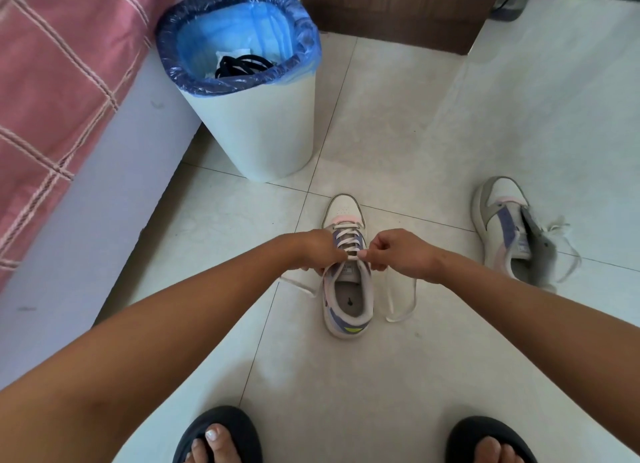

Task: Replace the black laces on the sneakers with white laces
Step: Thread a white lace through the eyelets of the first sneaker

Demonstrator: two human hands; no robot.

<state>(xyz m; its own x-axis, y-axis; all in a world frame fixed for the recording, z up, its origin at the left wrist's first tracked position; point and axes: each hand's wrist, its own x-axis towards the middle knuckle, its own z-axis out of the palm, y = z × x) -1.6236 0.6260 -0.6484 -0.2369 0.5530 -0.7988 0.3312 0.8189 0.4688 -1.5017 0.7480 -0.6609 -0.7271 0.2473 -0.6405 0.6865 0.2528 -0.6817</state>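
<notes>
Both hands pinching white lace, sneaker toe pointing away

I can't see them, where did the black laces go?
The black laces lie in the bin with the blue bag, upper left in the head view, beside the bed.

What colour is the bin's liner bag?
Blue, translucent liner bag folded over the bin rim; head view.

I see both forearms bare to the frame's edge, with no sleeves, and I make out no watch or ring on the left hand or the right hand. The feet wear dark, rounded open-toed slippers, and I note pale polish on the toenails.
</notes>
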